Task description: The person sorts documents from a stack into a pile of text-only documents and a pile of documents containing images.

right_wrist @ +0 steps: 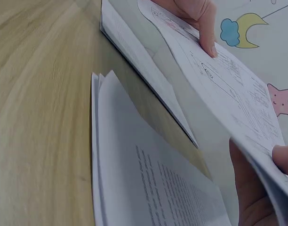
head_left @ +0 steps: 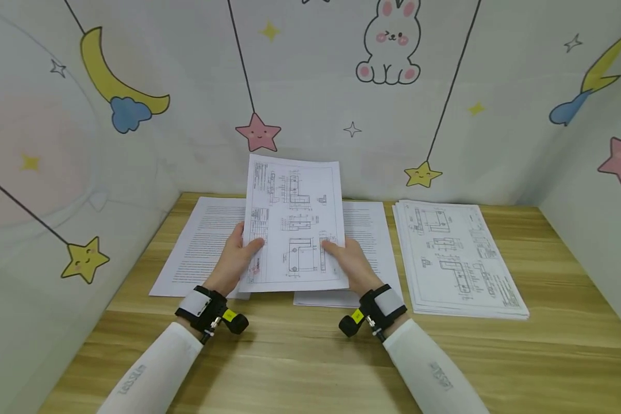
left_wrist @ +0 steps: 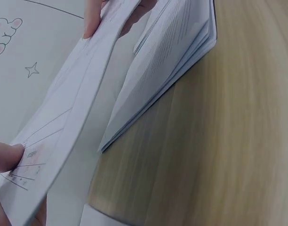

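Observation:
A thin stack of paper sheets (head_left: pixel 290 221), its top one printed with technical drawings, is held up tilted above the table. My left hand (head_left: pixel 234 259) grips its left edge, thumb on the front and fingers behind. On the lower right edge, my right hand (head_left: pixel 356 265) pinches the same sheets, its thumb over the drawing. Both wrist views show the held stack (left_wrist: pixel 71 113) from below, raised off the table, with fingers partly hidden behind it. Behind and under it lie a left pile of text pages (head_left: pixel 196 247) and a middle pile of text pages (head_left: pixel 374 247).
On the right of the wooden table (head_left: pixel 310 356) lies another pile of drawing sheets (head_left: pixel 460 259), slightly uneven at its edges. A patterned cloth wall (head_left: pixel 321 75) with stars and a rabbit rises at the table's back and sides.

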A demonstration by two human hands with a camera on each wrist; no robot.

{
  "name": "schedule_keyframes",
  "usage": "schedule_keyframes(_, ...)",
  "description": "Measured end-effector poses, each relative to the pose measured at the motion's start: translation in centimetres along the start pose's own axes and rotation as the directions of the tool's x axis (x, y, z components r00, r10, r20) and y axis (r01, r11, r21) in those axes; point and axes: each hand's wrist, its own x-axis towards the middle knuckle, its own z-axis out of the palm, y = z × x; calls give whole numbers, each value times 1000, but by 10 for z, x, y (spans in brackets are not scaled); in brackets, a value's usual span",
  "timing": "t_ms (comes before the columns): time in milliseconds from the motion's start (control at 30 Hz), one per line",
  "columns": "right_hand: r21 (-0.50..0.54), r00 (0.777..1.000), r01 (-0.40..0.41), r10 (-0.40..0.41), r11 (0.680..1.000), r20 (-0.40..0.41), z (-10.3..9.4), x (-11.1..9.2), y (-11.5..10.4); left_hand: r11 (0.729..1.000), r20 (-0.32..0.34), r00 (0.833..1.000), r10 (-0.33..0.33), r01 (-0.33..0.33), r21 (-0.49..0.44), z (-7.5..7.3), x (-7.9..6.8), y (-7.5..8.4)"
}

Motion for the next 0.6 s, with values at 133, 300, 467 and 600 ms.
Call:
schedule_keyframes(133, -67, 999, -6, 3, 998, -41, -16, -5, -5, 1000, 14, 1000, 5, -5, -3, 18, 1, 6)
schedule_keyframes(300, -115, 996, -1, -10, 993, -93, -37, -12, -8, 999, 47, 999, 23, -21, -30, 41, 5, 14)
schedule_keyframes(467, -151, 990, -4, -18, 989, -141, -56, -18, -8, 996, 103, 993, 60, -52, -76, 61, 10, 17)
schedule_keyframes(600, -188, 984, -18, -16, 982, -176, -71, -24, -10, 995, 119, 991, 61, -51, -82, 76, 15, 18)
